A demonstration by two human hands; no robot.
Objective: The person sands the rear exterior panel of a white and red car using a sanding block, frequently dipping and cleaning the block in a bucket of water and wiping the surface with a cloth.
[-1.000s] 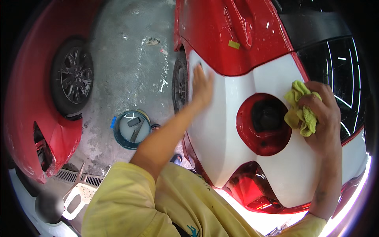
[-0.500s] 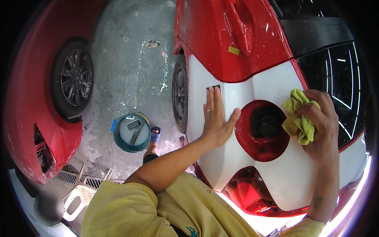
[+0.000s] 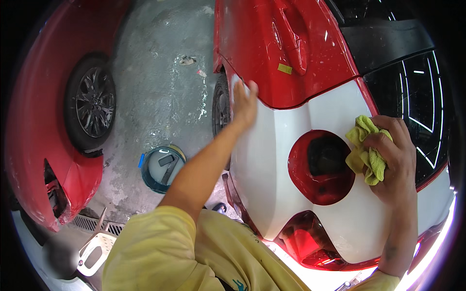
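Note:
My left hand (image 3: pixel 244 109) is at the wheel-arch edge of the white rear panel (image 3: pixel 262 160), against the red door (image 3: pixel 262 63). Motion smears its fingers, and anything beneath them is hidden. Over on the right, my right hand (image 3: pixel 395 155) grips a crumpled yellow-green cloth (image 3: pixel 367 150) and rests on the panel between the round red fuel-filler recess (image 3: pixel 301 169) and the dark rear side window (image 3: pixel 422 102).
On the floor at left stands a bucket (image 3: pixel 145 177) of cloudy water holding dark blocks. A second red car (image 3: pixel 48 121) is parked beyond it. At lower left is a white plastic stool (image 3: pixel 99 245). A red tail light (image 3: pixel 308 240) borders the panel.
My left hand has swung forward and left across the white panel to its edge. The dark sheet seen under its fingertips earlier is now out of sight. My right hand keeps its place.

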